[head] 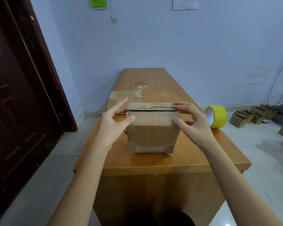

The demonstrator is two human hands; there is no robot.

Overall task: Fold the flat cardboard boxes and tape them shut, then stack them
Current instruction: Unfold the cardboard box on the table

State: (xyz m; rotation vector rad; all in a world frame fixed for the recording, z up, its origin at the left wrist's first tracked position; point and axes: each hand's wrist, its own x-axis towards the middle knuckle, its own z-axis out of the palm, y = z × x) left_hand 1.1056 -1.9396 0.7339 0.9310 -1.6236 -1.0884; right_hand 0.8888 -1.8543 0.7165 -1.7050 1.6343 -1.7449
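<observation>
a flat box point(121, 99) lies at the far left of the surface point(153, 160), waiting its turn. the left hand point(112, 126) has loose fingers, thumb pressing the box point(152, 129) in the middle so it stays put. the right hand point(190, 119) has bent fingers holding the top flaps down, likely for taping. the tape point(216, 116) sits at the right edge, close to grab.
</observation>
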